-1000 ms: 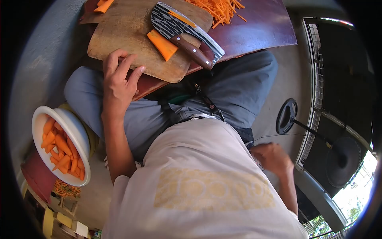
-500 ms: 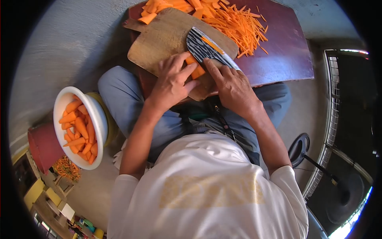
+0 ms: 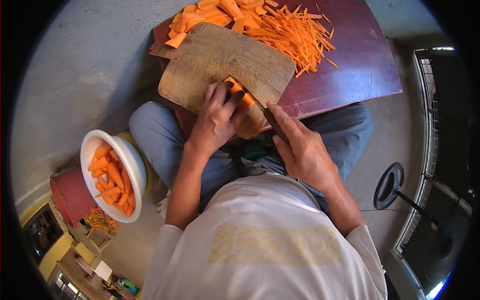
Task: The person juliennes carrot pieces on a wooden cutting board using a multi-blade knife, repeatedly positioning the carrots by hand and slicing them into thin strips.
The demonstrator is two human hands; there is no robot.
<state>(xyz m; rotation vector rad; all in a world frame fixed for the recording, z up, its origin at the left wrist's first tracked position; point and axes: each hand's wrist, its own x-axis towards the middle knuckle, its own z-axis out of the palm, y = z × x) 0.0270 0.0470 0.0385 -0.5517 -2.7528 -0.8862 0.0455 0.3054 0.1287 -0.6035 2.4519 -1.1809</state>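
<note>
A wooden cutting board [image 3: 200, 60] lies on the dark red table [image 3: 360, 65]. On its near right part, my left hand [image 3: 218, 112] has bent fingertips pressed on an orange carrot piece [image 3: 240, 92]. Beside it, my right hand [image 3: 300, 145] is wrapped round the brown handle of a knife [image 3: 272, 121]. The blade stands nearly edge-on at the right side of the carrot piece and is hard to make out. Behind the board are a heap of thin carrot strips [image 3: 295, 37] and a pile of carrot slices [image 3: 205, 15].
To the left, a white basin [image 3: 134, 187] holds several peeled carrots [image 3: 114, 175]. Past it stand a dark red bucket [image 3: 75, 197] and a heap of peelings [image 3: 100, 220]. A black fan with a round base [image 3: 389, 185] is at the right. A wall borders the table's far side.
My right hand came up from beside my body to the knife, which lay flat and is now gripped upright. My left hand moved from the board's edge onto the carrot piece.
</note>
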